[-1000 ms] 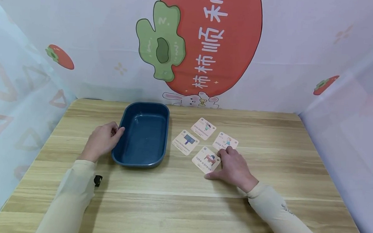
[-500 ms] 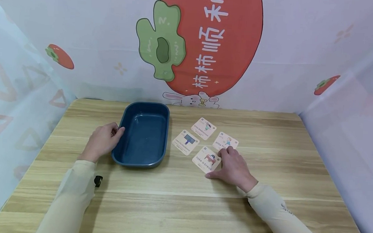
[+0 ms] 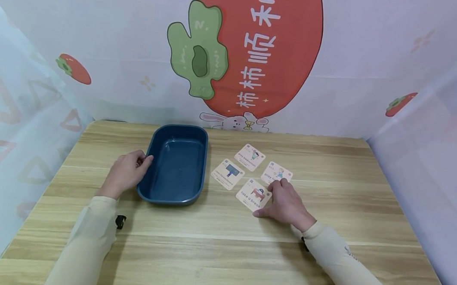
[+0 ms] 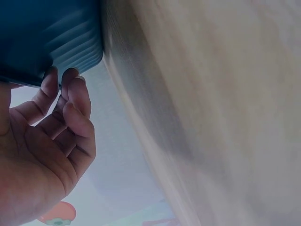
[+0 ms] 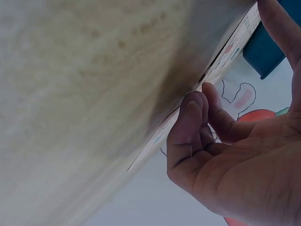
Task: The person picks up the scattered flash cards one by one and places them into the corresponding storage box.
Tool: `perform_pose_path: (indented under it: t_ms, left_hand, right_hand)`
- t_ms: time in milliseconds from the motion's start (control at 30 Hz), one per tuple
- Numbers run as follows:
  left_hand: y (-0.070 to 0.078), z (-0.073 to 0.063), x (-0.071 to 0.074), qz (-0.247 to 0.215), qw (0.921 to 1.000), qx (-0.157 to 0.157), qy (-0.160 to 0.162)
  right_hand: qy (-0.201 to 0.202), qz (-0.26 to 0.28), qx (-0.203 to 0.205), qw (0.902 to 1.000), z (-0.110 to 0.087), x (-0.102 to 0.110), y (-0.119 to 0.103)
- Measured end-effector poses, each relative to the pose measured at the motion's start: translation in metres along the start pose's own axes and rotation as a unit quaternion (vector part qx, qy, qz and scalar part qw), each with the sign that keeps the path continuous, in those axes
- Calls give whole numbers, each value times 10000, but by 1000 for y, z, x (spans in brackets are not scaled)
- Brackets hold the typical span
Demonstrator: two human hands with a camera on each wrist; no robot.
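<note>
My left hand (image 3: 124, 171) holds the left rim of a dark blue plastic basin (image 3: 176, 170), thumb over the edge; in the left wrist view its curled fingers (image 4: 77, 94) are against the ribbed outer wall. My right hand (image 3: 287, 204) grips a square "take a break" card (image 3: 253, 196) by its edges, thumb at the near corner and index finger at the right one. The right wrist view shows this card (image 5: 233, 49) nearly edge-on between thumb and fingers, a dark line of shadow under it. A "play..." card (image 3: 275, 172) lies just beyond, partly covered by the fingers.
A "play badminton" card (image 3: 249, 157) and a card with a blackboard picture (image 3: 227, 174) lie flat on the wooden table (image 3: 207, 253), between basin and right hand. A printed cloth backdrop (image 3: 331, 109) rises along the table's back edge and sides.
My right thumb has crept slightly inward and up along the near corner of the "take a break" card. The left hand and basin stay put.
</note>
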State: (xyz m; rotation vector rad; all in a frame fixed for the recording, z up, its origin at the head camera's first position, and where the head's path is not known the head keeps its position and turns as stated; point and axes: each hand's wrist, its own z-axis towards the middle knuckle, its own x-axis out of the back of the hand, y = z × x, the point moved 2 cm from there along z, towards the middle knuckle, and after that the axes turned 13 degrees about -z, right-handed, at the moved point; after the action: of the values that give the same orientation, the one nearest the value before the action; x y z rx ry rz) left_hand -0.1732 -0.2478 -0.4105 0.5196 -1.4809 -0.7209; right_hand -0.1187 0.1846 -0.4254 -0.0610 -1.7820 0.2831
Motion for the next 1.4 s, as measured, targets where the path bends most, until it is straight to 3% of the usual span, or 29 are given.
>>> perform_pose_path:
  t_ms: [700,1400]
  left_hand:
    - [-1,1,-1,-36,10000,5,-39]
    - [-3,1,-1,-72,9999,60,-110]
  right_hand:
    - [183,284,56,9994,3,0,3]
    - [886,592,377,9936,4,7,7]
